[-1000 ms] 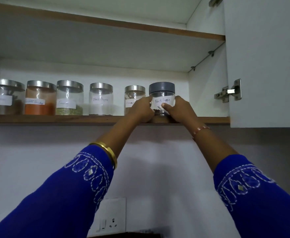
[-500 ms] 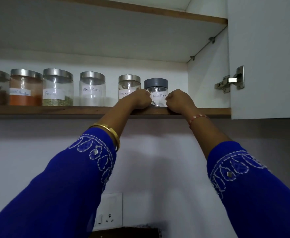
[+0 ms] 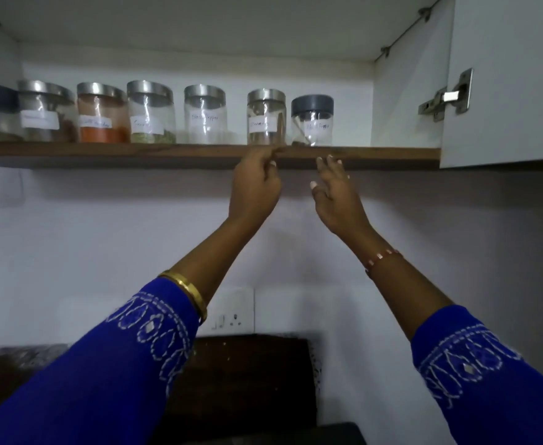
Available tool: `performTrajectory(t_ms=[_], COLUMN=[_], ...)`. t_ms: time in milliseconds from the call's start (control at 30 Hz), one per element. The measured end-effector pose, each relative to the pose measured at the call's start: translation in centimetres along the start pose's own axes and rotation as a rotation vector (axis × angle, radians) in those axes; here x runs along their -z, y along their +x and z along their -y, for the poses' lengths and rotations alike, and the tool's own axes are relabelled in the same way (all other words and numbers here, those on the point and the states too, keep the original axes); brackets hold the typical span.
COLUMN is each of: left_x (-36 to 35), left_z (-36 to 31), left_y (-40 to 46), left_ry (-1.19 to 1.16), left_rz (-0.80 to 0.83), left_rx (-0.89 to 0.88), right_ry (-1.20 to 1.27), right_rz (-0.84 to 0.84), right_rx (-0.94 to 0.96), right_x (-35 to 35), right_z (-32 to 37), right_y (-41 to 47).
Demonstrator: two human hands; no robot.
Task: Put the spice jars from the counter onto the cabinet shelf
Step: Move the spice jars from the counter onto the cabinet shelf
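Note:
A row of several labelled spice jars stands on the wooden cabinet shelf (image 3: pixel 173 154). At the right end is a grey-lidded jar (image 3: pixel 312 121) with a "Black Pepper" label, beside a steel-lidded jar (image 3: pixel 266 117). Further left are a clear jar (image 3: pixel 205 115), a jar of green spice (image 3: pixel 150 113) and a jar of orange powder (image 3: pixel 102 114). My left hand (image 3: pixel 255 187) is just below the shelf edge, fingers loosely curled, holding nothing. My right hand (image 3: pixel 335 191) hangs below the shelf under the grey-lidded jar, fingers spread and empty.
The white cabinet door (image 3: pixel 507 78) stands open at the right, with a metal hinge (image 3: pixel 446 97). A wall socket (image 3: pixel 231 313) is on the white wall below. A dark counter (image 3: pixel 250 380) lies at the bottom. Bare shelf remains right of the grey-lidded jar.
Both hands have let go of the grey-lidded jar and dropped below the shelf edge. The jar stays on the shelf. The view has tilted down, showing the counter.

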State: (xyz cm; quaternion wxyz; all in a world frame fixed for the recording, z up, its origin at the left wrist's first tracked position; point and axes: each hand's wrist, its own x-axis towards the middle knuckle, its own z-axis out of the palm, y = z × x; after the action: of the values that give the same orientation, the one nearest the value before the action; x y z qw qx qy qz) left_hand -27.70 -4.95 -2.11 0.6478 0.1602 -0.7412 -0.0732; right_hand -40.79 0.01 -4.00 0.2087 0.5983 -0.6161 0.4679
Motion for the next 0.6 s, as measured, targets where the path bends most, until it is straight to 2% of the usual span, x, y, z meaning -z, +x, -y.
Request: performTrajectory(t_ms=[367, 600], left_x=[7.2, 12.6], left_z=[0.4, 2.0], left_y=[-15.4, -23.7], left_ry=[0.020, 0.026], left_rz=[0.000, -0.010], left_rx=[0.312, 0.551], right_ry=[0.302, 0.471], right_rz=[0.159, 0.333], right_rx=[-0.108, -0.202], right_x=[-5.1, -10.8], right_z=[5.3, 8.7], right_y=[-13.9, -22.5])
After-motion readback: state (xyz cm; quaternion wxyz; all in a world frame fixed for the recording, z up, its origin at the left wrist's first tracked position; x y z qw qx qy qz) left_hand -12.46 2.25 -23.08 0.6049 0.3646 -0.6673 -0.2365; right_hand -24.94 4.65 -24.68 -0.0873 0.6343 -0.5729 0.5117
